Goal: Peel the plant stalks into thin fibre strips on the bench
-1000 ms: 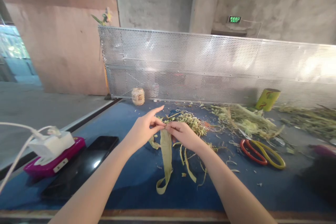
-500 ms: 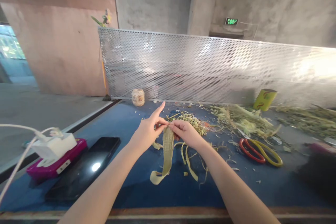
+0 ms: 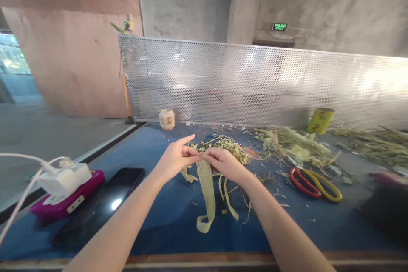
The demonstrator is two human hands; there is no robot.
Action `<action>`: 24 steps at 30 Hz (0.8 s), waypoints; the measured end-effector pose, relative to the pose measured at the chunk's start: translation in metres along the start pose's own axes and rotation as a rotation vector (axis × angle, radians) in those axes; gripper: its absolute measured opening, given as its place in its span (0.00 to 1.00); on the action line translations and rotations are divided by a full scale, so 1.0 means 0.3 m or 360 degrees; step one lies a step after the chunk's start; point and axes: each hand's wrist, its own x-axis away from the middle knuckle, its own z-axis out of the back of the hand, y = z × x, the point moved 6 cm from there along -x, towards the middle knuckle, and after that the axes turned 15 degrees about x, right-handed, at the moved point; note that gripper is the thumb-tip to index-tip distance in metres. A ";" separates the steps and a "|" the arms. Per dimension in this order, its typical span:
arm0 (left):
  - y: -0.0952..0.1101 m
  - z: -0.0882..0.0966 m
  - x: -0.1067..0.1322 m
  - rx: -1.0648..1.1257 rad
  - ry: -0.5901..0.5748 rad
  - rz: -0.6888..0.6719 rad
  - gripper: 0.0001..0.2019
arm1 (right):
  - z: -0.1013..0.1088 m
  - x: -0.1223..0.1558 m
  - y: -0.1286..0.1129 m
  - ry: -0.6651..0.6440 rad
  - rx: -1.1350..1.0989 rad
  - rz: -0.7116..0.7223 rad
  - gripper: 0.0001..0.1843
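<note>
One magenta power block (image 3: 51,209) at far left, black phone (image 3: 98,206) just beside it, both on the blue table (image 3: 165,229). Left hand (image 3: 174,157): thumb and finger pinched at the top of a pale green leaf strip (image 3: 207,182), one finger extended free. Strip hangs below the fingertips, over mid-table, lower end curled up. Judged light, soft and limp, unlikely to slip, but apt to split lengthwise if tugged sideways. Best hold: flat pinch at the top end, fingertips only. Right hand (image 3: 225,163): grip closed on the same end, tips meeting the left's. Farther right: loose fibre pile (image 3: 295,144), red-and-yellow scissors (image 3: 319,192).
</note>
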 end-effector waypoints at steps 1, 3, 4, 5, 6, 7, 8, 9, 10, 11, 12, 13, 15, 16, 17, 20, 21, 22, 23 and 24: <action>0.002 -0.003 0.000 -0.0029 0.0013 -0.0017 0.39 | -0.009 -0.003 0.007 -0.0031 -0.0096 -0.0058 0.12; 0.006 -0.007 0.001 -0.0119 0.0040 -0.0079 0.37 | -0.026 -0.008 0.020 -0.0078 -0.0273 -0.0162 0.13; 0.010 -0.008 0.001 -0.0183 0.0059 -0.0126 0.36 | -0.033 -0.009 0.025 -0.0106 -0.0350 -0.0209 0.14; 0.014 -0.009 0.002 -0.0253 0.0076 -0.0179 0.34 | -0.041 -0.011 0.029 -0.0145 -0.0414 -0.0252 0.14; 0.019 -0.010 0.002 -0.0314 0.0087 -0.0232 0.33 | -0.046 -0.011 0.031 -0.0183 -0.0462 -0.0287 0.15; 0.021 -0.012 0.001 -0.0350 0.0083 -0.0271 0.33 | -0.049 -0.010 0.032 -0.0210 -0.0496 -0.0309 0.15; 0.021 -0.014 0.000 -0.0352 0.0062 -0.0282 0.33 | -0.048 -0.010 0.031 -0.0225 -0.0514 -0.0317 0.14; 0.017 -0.015 -0.003 -0.0322 0.0030 -0.0261 0.34 | -0.046 -0.008 0.028 -0.0233 -0.0518 -0.0312 0.14; 0.011 -0.017 -0.006 -0.0264 -0.0009 -0.0217 0.36 | -0.041 -0.007 0.025 -0.0232 -0.0512 -0.0300 0.13; 0.004 -0.017 -0.009 -0.0196 -0.0044 -0.0161 0.37 | -0.035 -0.005 0.021 -0.0227 -0.0499 -0.0283 0.12; -0.003 -0.016 -0.012 -0.0133 -0.0067 -0.0105 0.38 | -0.030 -0.003 0.017 -0.0223 -0.0485 -0.0266 0.12; -0.008 -0.013 -0.014 -0.0086 -0.0076 -0.0057 0.39 | -0.026 -0.001 0.014 -0.0217 -0.0469 -0.0249 0.12; -0.016 -0.006 -0.016 -0.0041 -0.0072 0.0015 0.39 | -0.019 0.002 0.009 -0.0202 -0.0418 -0.0204 0.11; -0.020 -0.002 -0.015 -0.0027 -0.0063 0.0049 0.39 | -0.016 0.002 0.008 -0.0187 -0.0380 -0.0175 0.11; -0.024 0.001 -0.014 -0.0005 -0.0054 0.0085 0.39 | -0.014 0.002 0.007 -0.0169 -0.0332 -0.0142 0.11; -0.034 0.000 -0.005 0.0107 -0.0068 0.0201 0.40 | -0.008 0.001 0.005 -0.0083 -0.0152 -0.0026 0.10; -0.035 -0.002 -0.002 0.0145 -0.0072 0.0228 0.40 | -0.007 0.001 0.004 -0.0054 -0.0098 0.0006 0.09; -0.035 -0.004 0.002 0.0172 -0.0072 0.0247 0.41 | -0.005 0.002 0.003 -0.0029 -0.0054 0.0029 0.09; -0.034 -0.004 0.004 0.0190 -0.0056 0.0253 0.41 | -0.004 0.002 0.002 -0.0011 -0.0029 0.0038 0.09; -0.030 -0.004 0.005 0.0203 -0.0029 0.0242 0.41 | -0.005 0.004 0.002 -0.0013 -0.0029 0.0032 0.10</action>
